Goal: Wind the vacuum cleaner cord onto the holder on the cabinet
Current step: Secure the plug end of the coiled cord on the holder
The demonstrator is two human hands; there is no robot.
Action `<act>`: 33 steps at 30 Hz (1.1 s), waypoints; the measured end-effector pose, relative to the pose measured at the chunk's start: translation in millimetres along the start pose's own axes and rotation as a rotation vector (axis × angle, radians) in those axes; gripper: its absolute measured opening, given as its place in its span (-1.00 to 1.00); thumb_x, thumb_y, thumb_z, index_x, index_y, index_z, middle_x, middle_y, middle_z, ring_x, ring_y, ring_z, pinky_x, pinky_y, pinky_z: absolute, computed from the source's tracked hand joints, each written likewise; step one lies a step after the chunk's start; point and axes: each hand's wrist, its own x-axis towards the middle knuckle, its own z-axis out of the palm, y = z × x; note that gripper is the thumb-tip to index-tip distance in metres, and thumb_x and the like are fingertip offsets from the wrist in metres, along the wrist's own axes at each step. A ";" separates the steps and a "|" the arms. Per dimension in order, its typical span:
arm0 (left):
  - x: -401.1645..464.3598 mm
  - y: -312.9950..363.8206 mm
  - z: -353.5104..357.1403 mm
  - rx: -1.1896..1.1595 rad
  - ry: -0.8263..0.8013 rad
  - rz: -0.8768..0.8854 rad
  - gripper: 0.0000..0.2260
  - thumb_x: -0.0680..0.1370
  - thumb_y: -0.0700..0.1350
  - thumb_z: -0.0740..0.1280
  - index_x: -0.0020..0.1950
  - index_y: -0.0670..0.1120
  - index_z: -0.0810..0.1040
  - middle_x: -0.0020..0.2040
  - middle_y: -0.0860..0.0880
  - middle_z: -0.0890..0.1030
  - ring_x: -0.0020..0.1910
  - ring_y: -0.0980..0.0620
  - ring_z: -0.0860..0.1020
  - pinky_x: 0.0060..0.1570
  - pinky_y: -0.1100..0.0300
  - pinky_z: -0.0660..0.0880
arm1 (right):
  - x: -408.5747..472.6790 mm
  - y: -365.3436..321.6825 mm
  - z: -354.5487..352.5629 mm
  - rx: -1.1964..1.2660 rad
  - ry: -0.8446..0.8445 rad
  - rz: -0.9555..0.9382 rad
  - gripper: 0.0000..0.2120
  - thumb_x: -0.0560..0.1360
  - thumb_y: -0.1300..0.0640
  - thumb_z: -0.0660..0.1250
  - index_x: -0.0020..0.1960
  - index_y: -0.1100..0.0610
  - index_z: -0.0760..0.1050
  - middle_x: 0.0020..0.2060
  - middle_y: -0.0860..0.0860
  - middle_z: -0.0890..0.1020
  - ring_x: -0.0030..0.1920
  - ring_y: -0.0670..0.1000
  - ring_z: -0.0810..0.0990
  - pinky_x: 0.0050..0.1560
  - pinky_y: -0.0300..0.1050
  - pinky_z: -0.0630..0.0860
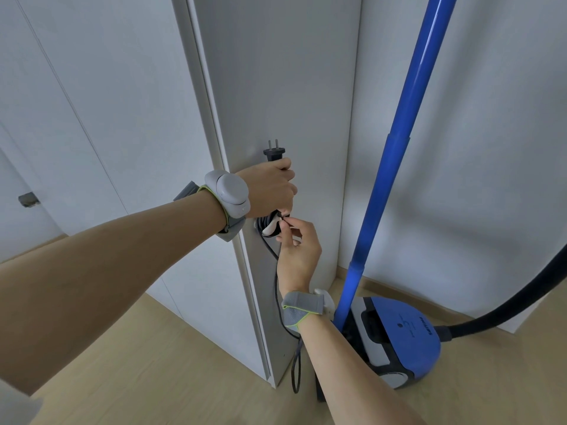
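Gripping the black cord (277,273) up near its plug (274,152), the left hand (270,188) is closed in a fist against the side panel of the white cabinet (276,87). Only the plug's head and two prongs poke out above the knuckles, pointing up. Whatever is inside that fist is pretty much covered.

Just below it, the right hand (299,250) has its fingertips pinched on a strand of cord right at the holder (270,229). The rest of its fingers are loosely curled. The holder itself is hard to make out: a small pale hook-ish piece on the cabinet side with a few dark loops bunched around it, half hidden by both hands. Can't tell how many turns are on there.

From the holder, the cord hangs down the panel, passes behind the right wrist, and ends in a loop near the cabinet's bottom corner, just above the wooden floor (153,363). Where it joins the vacuum isn't visible.

Both wrists wear grey bands (302,308), the left one with a rounded grey pod on it.

The blue vacuum cleaner (405,335) sits on the floor just right of the cabinet, partly blocked by the right forearm. Its blue tube (395,154) runs up out of the top edge, and its black hose (521,305) gets cut off at the right edge.
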 end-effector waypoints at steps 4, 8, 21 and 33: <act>0.5 -0.4 -3.0 0.007 -0.015 -0.003 -0.72 0.57 -0.26 0.19 -0.05 0.09 0.60 -0.21 0.11 0.44 -0.14 -0.01 0.38 0.21 0.08 0.17 | -2.2 4.7 3.6 -0.050 0.027 -0.029 -0.94 0.56 0.27 0.39 0.02 0.20 0.62 -0.10 0.06 0.66 -0.18 0.02 0.66 -0.13 -0.25 0.57; 0.6 -0.2 -5.2 -0.001 -0.039 -0.015 -0.72 0.56 -0.28 0.20 -0.09 0.08 0.59 -0.22 0.10 0.43 -0.15 -0.01 0.37 0.22 0.09 0.18 | -0.9 7.6 5.9 -0.100 0.049 -0.033 -0.93 0.53 0.29 0.42 -0.02 0.17 0.64 -0.16 0.04 0.65 -0.20 0.03 0.57 -0.14 -0.13 0.53; 3.1 -0.5 -4.8 0.075 -0.102 -0.021 -0.74 0.56 -0.24 0.21 -0.13 0.10 0.57 -0.20 0.12 0.43 -0.11 -0.04 0.33 0.34 0.05 0.21 | 15.3 -4.1 -8.1 -0.221 -0.153 0.149 -0.89 0.55 0.14 0.41 0.05 0.12 0.66 -0.04 0.10 0.62 -0.19 -0.15 0.51 -0.12 -0.43 0.42; -9.8 -16.5 8.9 0.138 0.128 0.038 -0.78 0.61 -0.13 0.17 -0.05 0.07 0.59 -0.13 0.05 0.54 0.03 -0.08 0.50 0.52 -0.12 0.01 | 15.5 -22.1 -15.5 -0.201 -0.184 0.048 -0.89 0.56 0.19 0.36 0.04 0.05 0.62 -0.06 -0.15 0.67 -0.05 -0.10 0.61 0.04 -0.20 0.53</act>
